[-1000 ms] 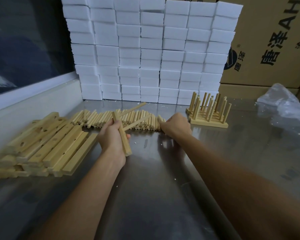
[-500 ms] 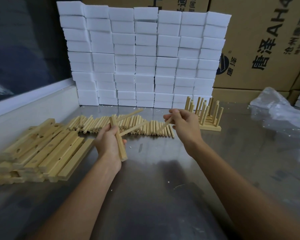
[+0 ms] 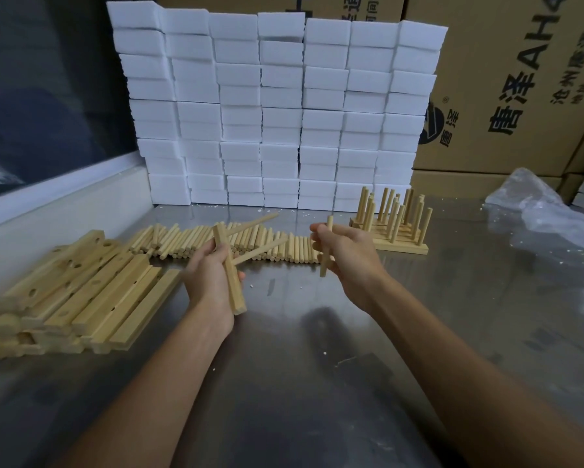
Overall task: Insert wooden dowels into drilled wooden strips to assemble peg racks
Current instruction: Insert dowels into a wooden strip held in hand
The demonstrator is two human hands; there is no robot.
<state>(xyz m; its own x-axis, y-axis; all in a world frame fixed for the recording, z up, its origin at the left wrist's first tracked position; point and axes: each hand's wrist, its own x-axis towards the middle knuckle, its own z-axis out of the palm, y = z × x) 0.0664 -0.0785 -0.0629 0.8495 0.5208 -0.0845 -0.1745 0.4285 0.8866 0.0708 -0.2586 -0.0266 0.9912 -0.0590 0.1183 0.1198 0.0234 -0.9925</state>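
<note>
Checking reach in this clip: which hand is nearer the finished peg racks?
Right. The right hand, pinching a dowel, is just left of the finished peg racks; the left hand, gripping a strip, is farther left.

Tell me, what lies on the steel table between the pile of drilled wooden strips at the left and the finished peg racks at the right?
In the head view, a row of loose wooden dowels lies there.

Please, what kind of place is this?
Probably a small workshop or packing area: a steel worktable, stacked printed brown cardboard cartons, a wall of white foam blocks, and piles of loose wooden dowels and drilled wooden strips.
</note>
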